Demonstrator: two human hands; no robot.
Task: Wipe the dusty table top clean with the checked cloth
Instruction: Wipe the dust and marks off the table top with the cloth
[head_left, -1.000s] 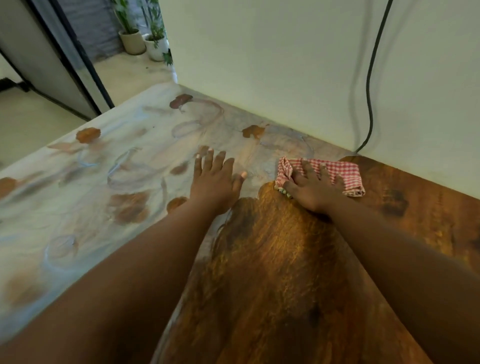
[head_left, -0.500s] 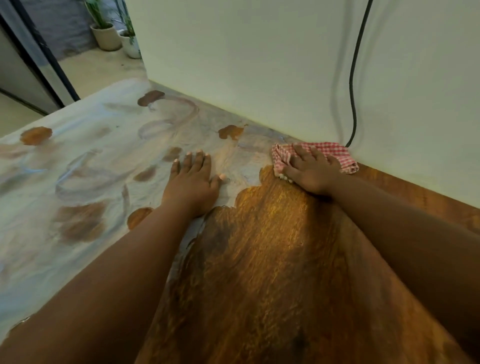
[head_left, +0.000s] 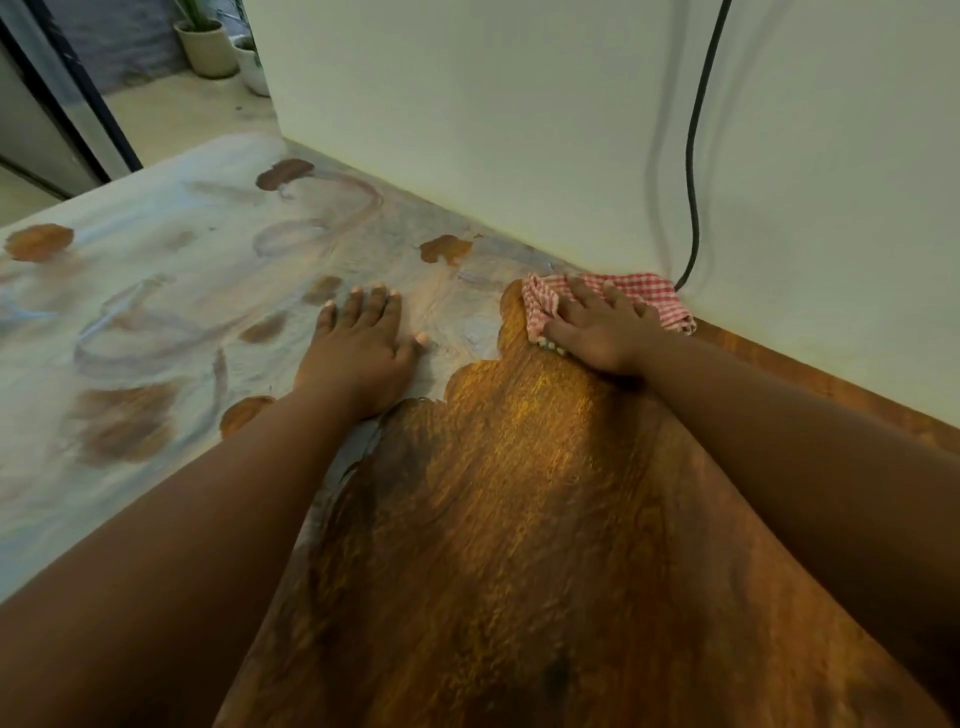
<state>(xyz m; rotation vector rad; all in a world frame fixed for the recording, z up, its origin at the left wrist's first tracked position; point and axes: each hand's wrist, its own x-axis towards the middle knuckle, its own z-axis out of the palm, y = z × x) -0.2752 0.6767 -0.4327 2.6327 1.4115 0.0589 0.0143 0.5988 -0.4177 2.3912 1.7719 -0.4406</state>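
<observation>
Cloth (head_left: 639, 293) is lying bunched on the worktop (head_left: 519, 519) against the wall (head_left: 467, 130), where pale dust is meeting bare wood. Right hand (head_left: 597, 332) is pressing down on it, fingers spread flat. Left hand (head_left: 358, 348) is resting flat on the dust, fingers straight. A cable (head_left: 693, 156) is hanging just behind.
</observation>
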